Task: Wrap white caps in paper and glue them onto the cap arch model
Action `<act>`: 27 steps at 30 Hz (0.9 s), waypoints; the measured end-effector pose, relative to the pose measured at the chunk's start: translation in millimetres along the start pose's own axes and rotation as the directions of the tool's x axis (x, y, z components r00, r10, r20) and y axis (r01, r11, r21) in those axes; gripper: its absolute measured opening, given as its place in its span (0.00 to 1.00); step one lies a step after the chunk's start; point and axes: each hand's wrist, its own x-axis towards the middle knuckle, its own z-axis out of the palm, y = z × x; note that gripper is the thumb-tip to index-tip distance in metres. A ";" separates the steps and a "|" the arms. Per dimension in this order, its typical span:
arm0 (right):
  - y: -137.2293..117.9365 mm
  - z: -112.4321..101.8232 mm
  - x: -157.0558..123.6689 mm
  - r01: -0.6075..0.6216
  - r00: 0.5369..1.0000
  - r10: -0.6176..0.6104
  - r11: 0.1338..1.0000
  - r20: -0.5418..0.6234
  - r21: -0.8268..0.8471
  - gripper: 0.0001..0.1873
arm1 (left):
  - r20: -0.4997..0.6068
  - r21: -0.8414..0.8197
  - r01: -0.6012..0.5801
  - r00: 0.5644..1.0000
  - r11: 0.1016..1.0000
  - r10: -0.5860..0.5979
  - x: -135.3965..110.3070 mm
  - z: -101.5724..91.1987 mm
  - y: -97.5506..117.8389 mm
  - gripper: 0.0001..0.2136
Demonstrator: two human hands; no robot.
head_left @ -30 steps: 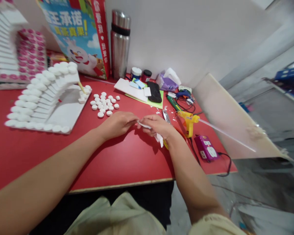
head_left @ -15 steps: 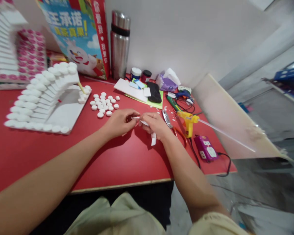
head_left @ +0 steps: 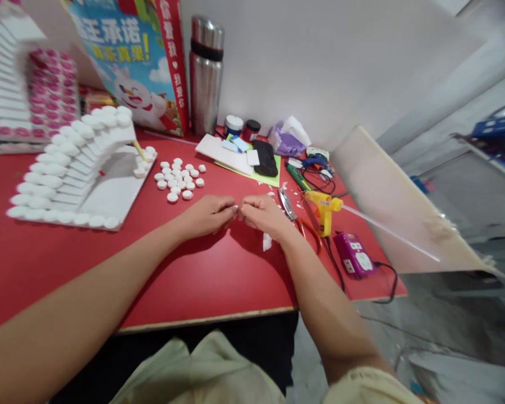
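Over the red table (head_left: 185, 280), my left hand (head_left: 208, 216) and my right hand (head_left: 263, 213) meet with fingertips pinched close together. Both are closed on a thin white paper strip (head_left: 267, 242); its tail hangs below my right palm, and the rest is mostly covered by my fingers. To the left of my left hand lie several round white pieces (head_left: 180, 179) in a loose cluster. Pliers with orange handles (head_left: 288, 205) rest just right of my right hand, among small white scraps.
A white stair-like model (head_left: 109, 191) edged with white rounds stands at left. A yellow glue gun (head_left: 324, 209) and a purple power socket (head_left: 354, 255) are at right. Behind are a steel flask (head_left: 206, 84), jars, cards (head_left: 227, 152) and a purple tissue pack (head_left: 288, 140).
My fingers have closed in over the strip, so less of it shows between them. My left fingers have folded down, and the hanging tail has shifted slightly right.
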 end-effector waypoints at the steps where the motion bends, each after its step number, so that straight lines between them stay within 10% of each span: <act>1: -0.3 0.2 -0.3 -0.003 1.000 0.003 1.000 -0.003 -0.008 0.10 | -0.025 0.103 -0.044 0.999 0.994 0.047 -0.2 -0.3 -0.7 0.13; 9: 2.4 5.5 0.8 -0.012 0.999 0.013 1.000 -0.029 0.020 0.10 | -0.111 0.570 -0.130 0.966 0.812 0.233 0.2 2.7 3.6 0.12; 13: 2.9 1.8 0.4 0.139 0.984 -0.159 0.966 -0.079 -0.216 0.12 | -0.128 0.063 0.047 0.991 0.997 -0.039 3.3 2.9 4.5 0.11; 17: 1.0 -2.5 -1.8 0.241 0.950 -0.303 0.864 -0.075 -0.442 0.14 | 0.102 -0.541 0.335 0.937 0.771 -0.335 7.8 -2.1 4.3 0.17; 27: -0.8 -1.6 -7.0 0.282 0.944 -0.321 0.656 0.080 -0.700 0.14 | 0.070 -0.664 0.286 0.944 0.691 -0.323 7.2 -4.8 2.4 0.09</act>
